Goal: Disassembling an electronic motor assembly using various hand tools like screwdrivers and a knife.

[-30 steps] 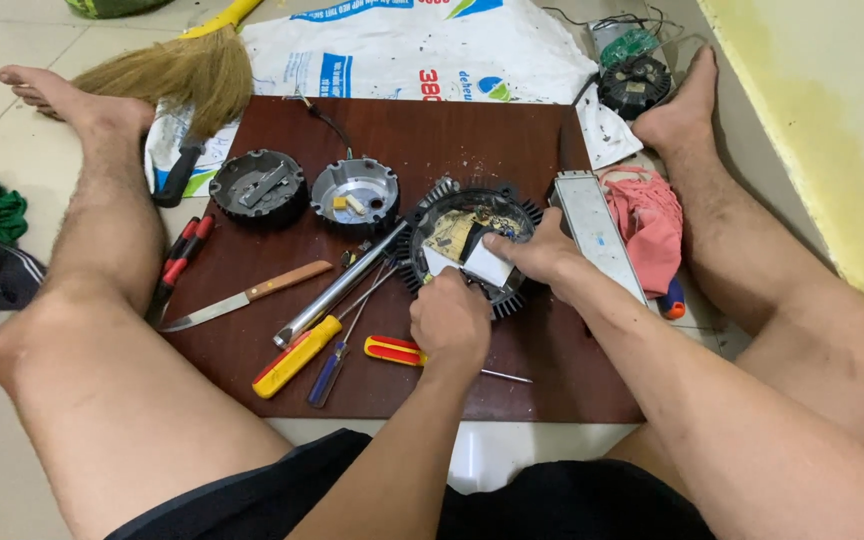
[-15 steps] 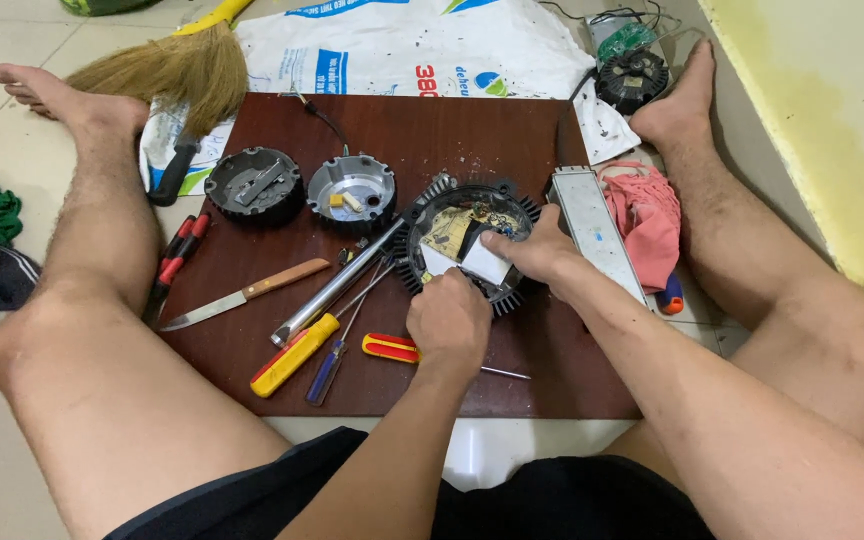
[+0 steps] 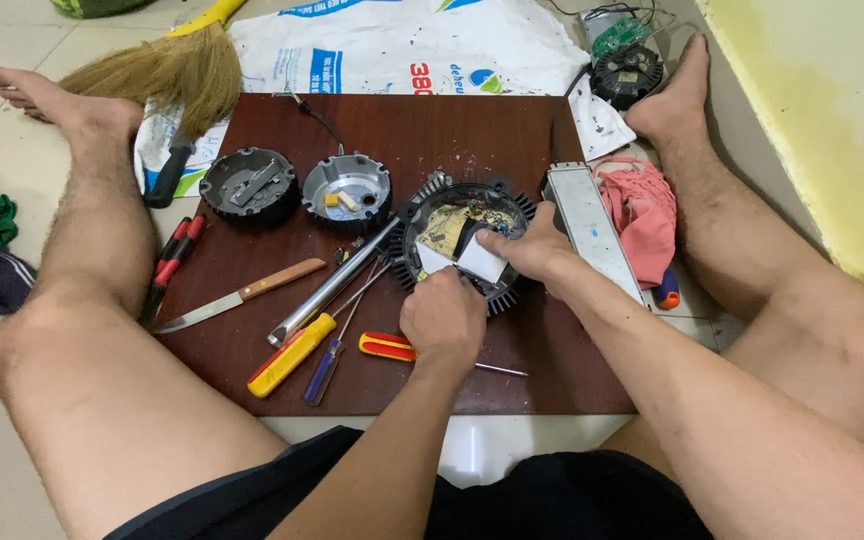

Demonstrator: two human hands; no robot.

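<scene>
A round black finned housing (image 3: 500, 200) with a circuit board inside lies on a dark brown wooden board (image 3: 472, 125). My left hand (image 3: 444, 318) is closed at the housing's near rim, beside a small white rectangular part (image 3: 477, 262). My right hand (image 3: 532, 250) rests on the housing's right side, fingers on that white part. What the left hand grips is hidden under its fingers.
On the board lie two round black caps (image 3: 250, 184) (image 3: 347, 190), a wooden-handled knife (image 3: 242, 295), a yellow-handled screwdriver (image 3: 297, 345), a red-and-yellow screwdriver (image 3: 392, 347), red pliers (image 3: 172, 255) and a long grey box (image 3: 592, 225). A broom (image 3: 167, 70), pink cloth (image 3: 644, 205) and white sack (image 3: 422, 45) surround it.
Both hands stay on the finned housing with only slight shifts. The view has tilted a little.
</scene>
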